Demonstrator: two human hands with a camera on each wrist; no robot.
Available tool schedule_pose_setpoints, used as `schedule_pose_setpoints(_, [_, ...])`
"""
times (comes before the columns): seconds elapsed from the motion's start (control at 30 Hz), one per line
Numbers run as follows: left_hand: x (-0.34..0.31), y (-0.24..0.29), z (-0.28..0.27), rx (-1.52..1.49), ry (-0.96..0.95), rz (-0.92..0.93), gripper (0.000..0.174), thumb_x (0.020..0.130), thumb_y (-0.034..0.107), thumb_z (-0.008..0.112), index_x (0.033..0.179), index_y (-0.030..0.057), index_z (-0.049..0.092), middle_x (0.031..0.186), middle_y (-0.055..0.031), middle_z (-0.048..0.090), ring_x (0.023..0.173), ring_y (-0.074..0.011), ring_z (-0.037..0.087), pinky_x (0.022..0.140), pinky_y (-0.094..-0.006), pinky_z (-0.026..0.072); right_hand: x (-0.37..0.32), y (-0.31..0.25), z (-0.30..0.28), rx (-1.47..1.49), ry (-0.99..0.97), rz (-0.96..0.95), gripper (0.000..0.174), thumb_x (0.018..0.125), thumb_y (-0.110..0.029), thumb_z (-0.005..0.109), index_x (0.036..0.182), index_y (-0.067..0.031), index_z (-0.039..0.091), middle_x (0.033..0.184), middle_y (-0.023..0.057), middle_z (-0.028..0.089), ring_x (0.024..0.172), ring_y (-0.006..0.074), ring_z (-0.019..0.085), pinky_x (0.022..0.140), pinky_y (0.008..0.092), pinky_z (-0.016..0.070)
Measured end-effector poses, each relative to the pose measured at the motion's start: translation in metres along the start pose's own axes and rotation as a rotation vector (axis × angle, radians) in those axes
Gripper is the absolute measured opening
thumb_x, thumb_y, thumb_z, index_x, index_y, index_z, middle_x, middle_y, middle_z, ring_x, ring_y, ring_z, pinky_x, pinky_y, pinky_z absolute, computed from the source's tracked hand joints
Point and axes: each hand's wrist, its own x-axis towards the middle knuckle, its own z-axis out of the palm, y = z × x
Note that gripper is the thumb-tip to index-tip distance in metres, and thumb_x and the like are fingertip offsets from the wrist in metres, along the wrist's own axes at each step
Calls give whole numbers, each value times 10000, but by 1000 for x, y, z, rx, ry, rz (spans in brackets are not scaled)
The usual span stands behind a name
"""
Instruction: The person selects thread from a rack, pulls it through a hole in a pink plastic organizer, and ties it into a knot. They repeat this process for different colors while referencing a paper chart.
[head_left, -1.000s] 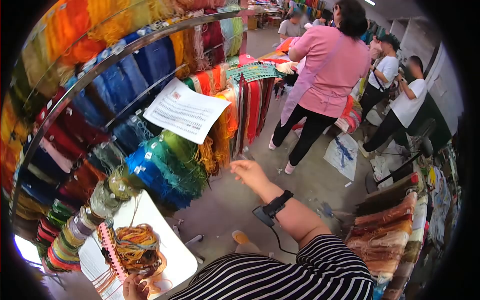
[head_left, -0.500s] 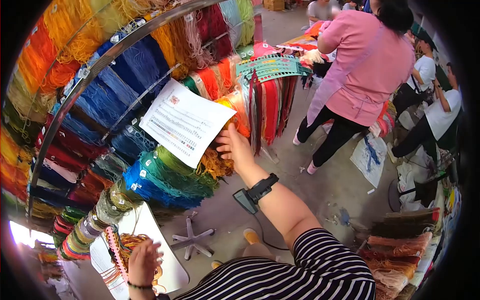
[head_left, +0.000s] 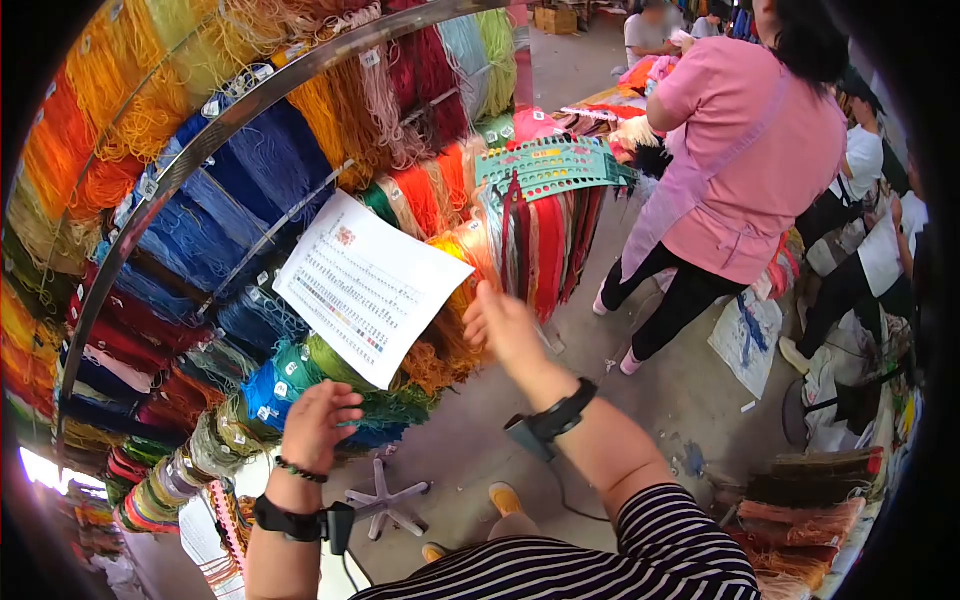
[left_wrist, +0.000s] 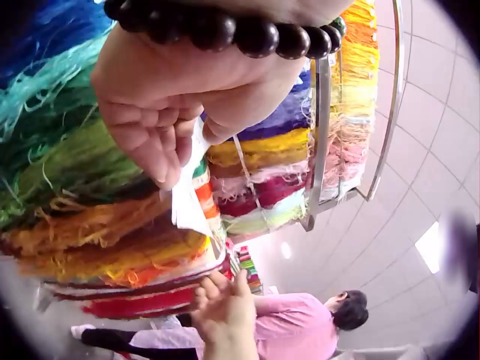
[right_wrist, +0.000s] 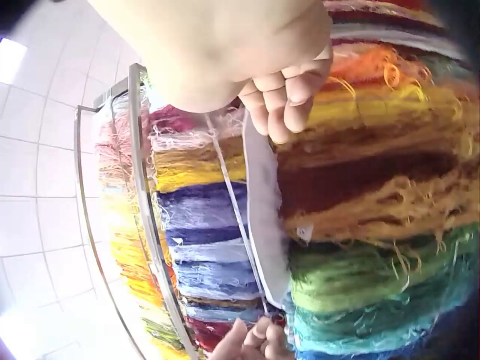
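A printed white sheet (head_left: 370, 285) lies tilted on the hanging thread skeins. My left hand (head_left: 318, 425) is just below its lower corner, palm turned inward and fingers loosely bent around nothing. To the right of the sheet, my right hand (head_left: 510, 340) hangs with relaxed fingers, close to the orange skeins (head_left: 430, 368). Seen from the left wrist, the left fingers (left_wrist: 154, 146) overlap the sheet (left_wrist: 187, 195); contact cannot be told from there. In the right wrist view the right hand (right_wrist: 247, 60) is over the sheet's edge (right_wrist: 262, 202) and holds nothing.
A curved metal rail (head_left: 225, 125) arches over racks of coloured skeins. Beyond the sheet lies a green card with holes (head_left: 550, 165). A person in pink (head_left: 740, 160) stands ahead. Below are a chair base (head_left: 382, 500) and a white board (head_left: 345, 570); peach skeins (head_left: 800, 530) hang at right.
My left hand has risen from the threads on the white board to below the sheet. My right hand moved up to the sheet's right edge, then slightly away to the right.
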Motion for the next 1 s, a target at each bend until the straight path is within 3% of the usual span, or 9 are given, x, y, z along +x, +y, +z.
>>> schedule_pose_setpoints(0.03, [4, 2, -13, -2, 33, 35, 280, 954, 350, 526, 1036, 89, 586, 919, -55, 675, 737, -131, 635, 600, -250, 499, 14, -8, -10, 28, 13, -126, 446, 970, -423, 482, 792, -41, 627, 706, 50, 635, 587, 89, 548, 541, 227, 428])
schedule_pose_setpoints(0.1, [20, 4, -41, -55, 155, 71, 225, 963, 316, 501, 1011, 117, 594, 893, -23, 675, 734, -110, 636, 605, -220, 487, 56, -26, -25, -260, 56, -370, 282, 928, -277, 593, 895, -3, 652, 784, 48, 661, 644, 108, 585, 593, 240, 463])
schedule_pose_setpoints(0.17, [40, -2, -69, -120, 200, 129, 224, 963, 316, 502, 1013, 118, 596, 896, -16, 675, 741, -108, 638, 612, -218, 487, 100, -56, -26, -380, -29, -496, 263, 838, -241, 665, 958, -7, 677, 807, 106, 693, 712, 173, 648, 681, 312, 514])
schedule_pose_setpoints(0.37, [65, -12, -86, -197, 258, 147, 218, 971, 280, 495, 1023, 95, 597, 897, -34, 682, 728, -129, 652, 617, -241, 521, 208, -81, 4, -939, -251, -523, 240, 771, -214, 693, 954, -61, 712, 923, 164, 686, 867, 302, 660, 785, 369, 511])
schedule_pose_setpoints(0.4, [65, -10, -87, -200, 263, 129, 217, 971, 277, 494, 1022, 93, 598, 891, -39, 685, 717, -132, 654, 606, -244, 522, 224, -77, 10, -990, -242, -634, 219, 757, -207, 694, 928, -74, 719, 942, 158, 682, 910, 311, 646, 811, 390, 504])
schedule_pose_setpoints(0.5, [69, -11, -90, -232, 293, 90, 218, 963, 271, 496, 1005, 88, 606, 855, -56, 697, 660, -147, 665, 551, -252, 524, 242, -80, 32, -1090, -156, -535, 212, 748, -207, 698, 915, -79, 719, 950, 154, 676, 940, 318, 633, 823, 407, 498])
schedule_pose_setpoints(0.67, [69, -9, -90, -230, 300, 64, 226, 949, 275, 502, 997, 84, 613, 845, -67, 705, 622, -150, 667, 527, -245, 517, 257, -74, 55, -1175, -43, -580, 208, 760, -181, 655, 932, -67, 682, 943, 166, 669, 929, 344, 628, 803, 434, 497])
schedule_pose_setpoints(0.77, [69, -8, -90, -219, 301, 54, 230, 947, 276, 502, 998, 81, 614, 844, -74, 708, 612, -149, 667, 521, -243, 516, 258, -74, 59, -1210, 11, -728, 210, 760, -160, 614, 936, -66, 681, 948, 170, 668, 924, 353, 626, 801, 441, 495])
schedule_pose_setpoints(1.0, [68, -8, -90, -219, 304, 71, 234, 944, 269, 506, 1005, 70, 611, 834, -87, 709, 590, -143, 663, 502, -229, 508, 267, -75, 64, -1255, -37, -750, 270, 759, -187, 593, 984, -72, 690, 987, 167, 669, 948, 337, 630, 823, 417, 505])
